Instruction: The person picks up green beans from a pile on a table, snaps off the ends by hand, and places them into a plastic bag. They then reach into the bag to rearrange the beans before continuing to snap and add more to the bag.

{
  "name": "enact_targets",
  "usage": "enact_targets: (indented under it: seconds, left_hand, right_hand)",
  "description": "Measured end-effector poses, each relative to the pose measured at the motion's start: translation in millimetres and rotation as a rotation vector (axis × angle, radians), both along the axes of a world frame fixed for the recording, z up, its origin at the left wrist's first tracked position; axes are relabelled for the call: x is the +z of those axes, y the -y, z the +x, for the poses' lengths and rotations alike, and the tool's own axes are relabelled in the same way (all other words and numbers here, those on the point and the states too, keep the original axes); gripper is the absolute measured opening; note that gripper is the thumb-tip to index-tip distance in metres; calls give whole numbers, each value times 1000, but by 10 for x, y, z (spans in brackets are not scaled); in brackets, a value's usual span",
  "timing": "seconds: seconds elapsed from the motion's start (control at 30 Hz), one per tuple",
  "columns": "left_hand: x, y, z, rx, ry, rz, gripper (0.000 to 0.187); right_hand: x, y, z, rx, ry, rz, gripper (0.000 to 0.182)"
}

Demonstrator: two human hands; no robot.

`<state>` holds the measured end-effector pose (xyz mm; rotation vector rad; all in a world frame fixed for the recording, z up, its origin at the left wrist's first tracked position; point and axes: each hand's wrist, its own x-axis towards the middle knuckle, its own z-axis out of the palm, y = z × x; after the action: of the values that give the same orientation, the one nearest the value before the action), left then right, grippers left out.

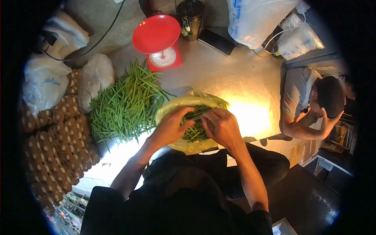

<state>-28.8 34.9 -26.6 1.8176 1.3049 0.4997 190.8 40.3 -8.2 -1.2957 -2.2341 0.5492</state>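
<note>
A yellow plastic bag (176, 102) lies open near the table's front edge, with green beans (196, 135) inside it. My left hand (173, 124) is over the bag's left side, thumb and fingers apart, holding nothing. On the right, my right hand (221, 124) is above the beans in the bag, its fingers curled together; whatever they may hold is hidden. A large heap of loose green beans (127, 103) spreads on the table just left of the bag.
Behind the heap stands a red scale (162, 58) with a round pan. A phone (216, 41), a dark basket (190, 19) and plastic bags (258, 23) line the back. Stacked egg trays (58, 152) are at left. Another person (309, 102) leans at the table's right end.
</note>
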Motion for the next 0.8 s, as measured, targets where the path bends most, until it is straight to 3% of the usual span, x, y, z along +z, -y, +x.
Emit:
enact_targets:
  seconds: [0.13,0.2,0.27,0.33,0.4,0.47,0.5,0.57,0.6,0.67,0.73,0.77,0.8]
  left_hand:
    - [-189,26,76,-119,127,-33,25]
    - [-217,-20,117,-100,259,-198,21]
    - [-197,-28,140,-92,275,-210,17]
    - [-135,40,157,-50,305,-238,14]
    - [-64,43,162,-41,309,-101,12]
    - [-81,84,156,-20,369,-62,12]
    - [-103,91,147,-30,402,-50,13]
    - [-137,120,125,-39,436,-34,14]
    - [-159,118,133,-13,504,-38,16]
    - [-232,116,138,10,579,-45,17]
    - [-177,71,101,212,1312,-487,21]
    - [-120,90,133,323,1482,-543,25]
    - [-77,69,126,322,1485,-535,25]
  right_hand:
    - [0,11,-9,-37,-55,-43,10]
    - [14,11,29,-69,-56,-81,11]
    - [-30,60,3,-130,-273,-89,11]
    - [38,121,-19,-167,-288,-167,11]
    - [108,140,-36,-178,-296,-228,10]
    - [152,218,-87,-255,-632,-486,9]
    - [142,257,-90,-245,-628,-491,9]
    - [75,330,-54,-406,-802,-809,12]
    - [26,371,-63,-403,-797,-804,12]
    - [-69,492,-106,-407,-1041,-794,14]
    - [-73,570,-157,-470,-891,-793,13]
    - [-88,589,-224,-437,-763,-686,15]
    - [-92,597,-293,-399,-636,-577,19]
